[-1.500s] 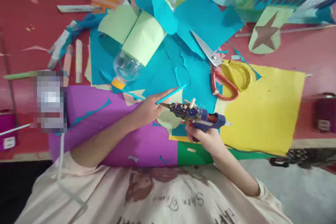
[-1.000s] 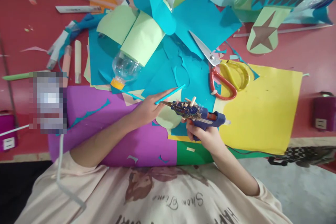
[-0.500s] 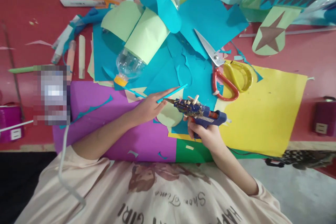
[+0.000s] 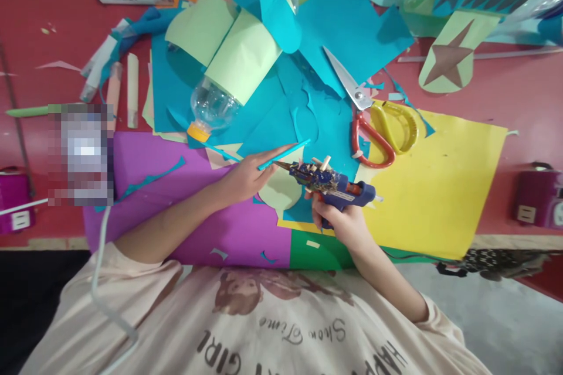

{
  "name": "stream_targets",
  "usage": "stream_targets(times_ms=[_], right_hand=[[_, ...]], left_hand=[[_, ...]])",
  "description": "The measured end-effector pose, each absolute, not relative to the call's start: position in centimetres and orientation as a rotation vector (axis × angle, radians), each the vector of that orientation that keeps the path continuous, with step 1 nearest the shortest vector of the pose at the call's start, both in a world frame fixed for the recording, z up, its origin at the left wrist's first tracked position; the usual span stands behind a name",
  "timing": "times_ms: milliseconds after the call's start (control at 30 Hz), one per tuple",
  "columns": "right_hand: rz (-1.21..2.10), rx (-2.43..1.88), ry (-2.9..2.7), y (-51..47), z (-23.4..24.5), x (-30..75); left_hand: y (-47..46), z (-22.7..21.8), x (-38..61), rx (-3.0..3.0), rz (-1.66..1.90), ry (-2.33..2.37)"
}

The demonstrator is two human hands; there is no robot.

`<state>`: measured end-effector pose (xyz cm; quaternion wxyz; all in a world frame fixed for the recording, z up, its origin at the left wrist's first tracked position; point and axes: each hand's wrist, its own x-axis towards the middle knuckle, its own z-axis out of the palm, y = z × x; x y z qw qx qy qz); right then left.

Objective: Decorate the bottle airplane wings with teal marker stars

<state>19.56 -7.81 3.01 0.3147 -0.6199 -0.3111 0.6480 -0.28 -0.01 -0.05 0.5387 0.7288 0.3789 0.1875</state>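
Observation:
My right hand (image 4: 336, 214) is wrapped round the handle of a blue glue gun (image 4: 328, 181), whose body is crusted with scraps and dried bits. Its nozzle points left and meets the near end of a thin blue paper piece (image 4: 288, 152), seen almost edge-on. That piece is held in my left hand (image 4: 246, 176), with the fingers lying along its far side. Below the nozzle lies a pale green rounded paper cutout (image 4: 281, 190). Beyond my left hand, a clear bottle (image 4: 213, 106) with an orange cap rests on its side, wrapped in pale green paper.
Scissors (image 4: 360, 99) with red and yellow handles lie partly open beyond my right hand. Purple paper (image 4: 167, 222), yellow paper (image 4: 444, 187) and blue sheets (image 4: 352, 23) cover the table. A blurred-out device (image 4: 81, 155) with a white cable is at left; markers lie behind it.
The whole view has shifted slightly, so everything sits a little further left. Both hands keep their hold, and the nozzle stays at the blue paper piece.

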Motion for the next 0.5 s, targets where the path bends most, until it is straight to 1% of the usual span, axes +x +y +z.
stream_targets(times_ms=[500], right_hand=[[1.685, -1.632, -0.779, -8.12, 2.7, 20.07]], left_hand=[[-0.11, -0.14, -0.17, 1.703, 0.457, 0.921]])
